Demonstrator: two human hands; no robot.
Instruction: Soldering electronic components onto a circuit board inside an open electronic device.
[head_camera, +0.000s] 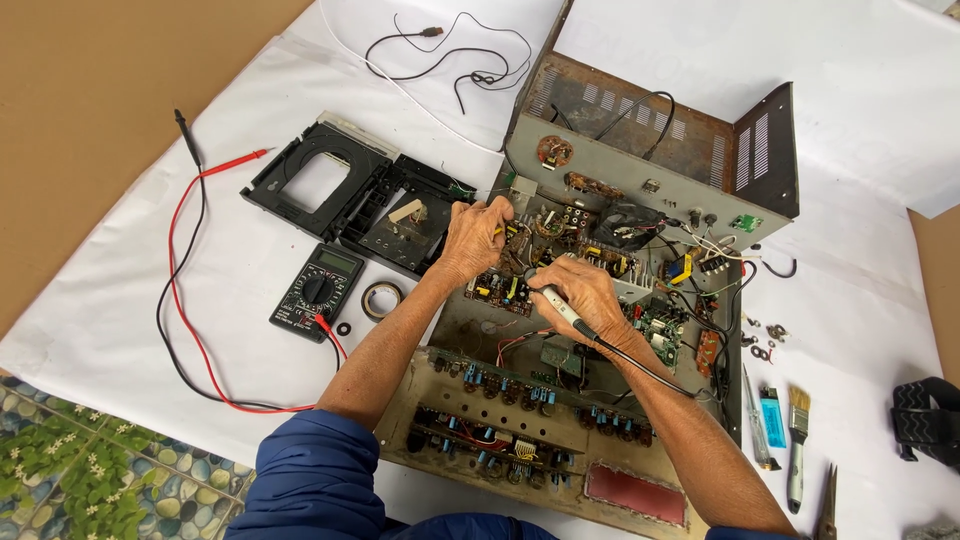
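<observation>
Chassis (450, 330): open amplifier chassis at centre, its front panel nearest the person, circuit boards bare inside.
Right hand (585, 295): grip clenched around a soldering iron (565, 310), tip pointing to 10 o'clock, cord trailing to 4 o'clock.
Left hand (480, 238): just at 10 o'clock of the right hand, fingers pinched on a part I cannot make out, over the boards.
Brush (797, 440): at 4 o'clock, on the white sheet (120, 300).
Tape (381, 299): at 9 o'clock of the chassis.
Multimeter (317, 290): beside the tape, at its 9 o'clock, red and black leads looping away.
Tray (330, 185): black, at 11 o'clock.
</observation>
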